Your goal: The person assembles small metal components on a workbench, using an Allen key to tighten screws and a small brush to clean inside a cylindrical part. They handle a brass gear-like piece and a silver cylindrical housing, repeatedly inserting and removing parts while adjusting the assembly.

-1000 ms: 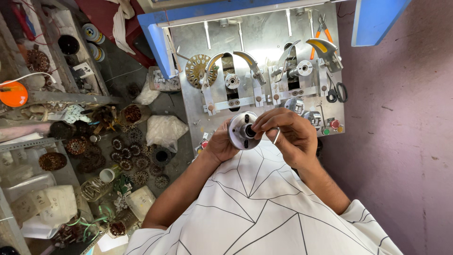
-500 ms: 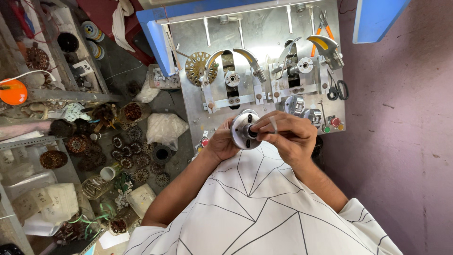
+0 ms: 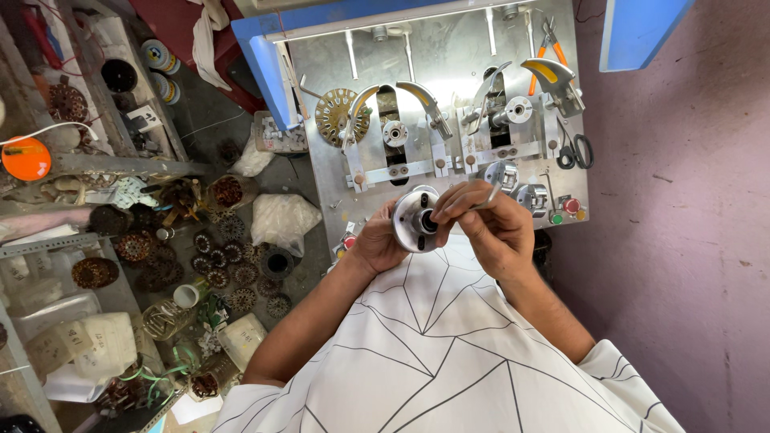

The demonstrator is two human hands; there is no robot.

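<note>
**Two hands on one round metal part, centre of frame**

One round metal disc part [image 3: 415, 220], silver with a dark central hole, sits at the middle of the frame, just below the steel machine plate [image 3: 321, 172]. Left hand [image 3: 377, 244]: fingers wrapped round the disc's left rim, gripping it. Right hand [image 3: 491, 228]: fingers pinched together on a thin silver tool [image 3: 489, 197], possibly a pin or driver, too small to tell; its fingertips meet the disc's face at the hole. Both hands are close together, touching the same part.

On the plate, upper centre: one brass-coloured toothed disc [image 3: 338, 115], two curved yellow-edged arms [image 3: 421, 95]. Upper right: orange-handled pliers [image 3: 549, 44]; black-handled scissors [image 3: 576, 149] below them. Right edge of plate: one red button [image 3: 571, 205], one green button [image 3: 556, 218].

Left half of the frame: many wound copper coils [image 3: 212, 261] on the floor, a white plastic bag [image 3: 285, 220], an orange round object [image 3: 26, 158] at far left.
</note>
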